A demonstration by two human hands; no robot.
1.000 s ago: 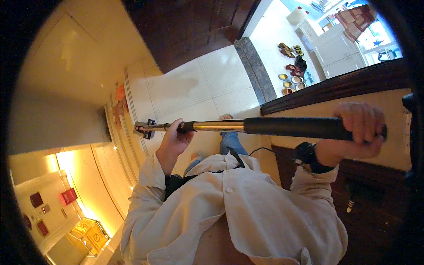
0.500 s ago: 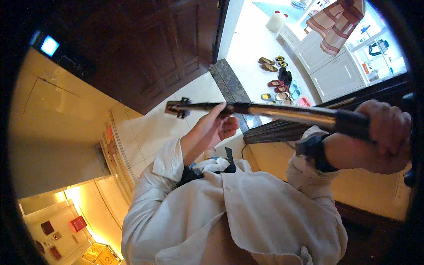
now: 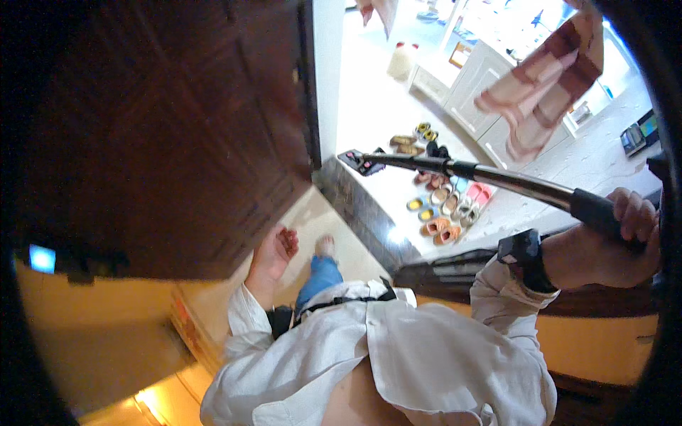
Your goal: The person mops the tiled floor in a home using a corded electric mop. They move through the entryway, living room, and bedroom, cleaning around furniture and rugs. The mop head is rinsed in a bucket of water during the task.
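Observation:
A black and silver telescopic selfie stick (image 3: 522, 182) reaches leftward from the right side across the doorway. My right hand (image 3: 604, 252) is wrapped round its thick black handle, and a black watch-like band (image 3: 524, 259) is on that wrist. At the stick's far end sits a flat, dark, phone-like rectangle (image 3: 372, 165), too small to make out well. My left hand (image 3: 275, 252) hangs apart from the stick, near the lower edge of the dark door, its fingers loosely curled with nothing in them.
The dark panelled door (image 3: 163, 142) stands open on the left. Beyond a dark stone threshold (image 3: 362, 213), several pairs of shoes (image 3: 447, 199) lie on the pale floor. White cabinets (image 3: 490, 92) and a hanging striped cloth (image 3: 547, 92) are farther back. My foot (image 3: 325, 246) shows below.
My left hand has let go of the stick and dropped down and left. The stick's far end has moved right, over the threshold. The view has turned toward the doorway.

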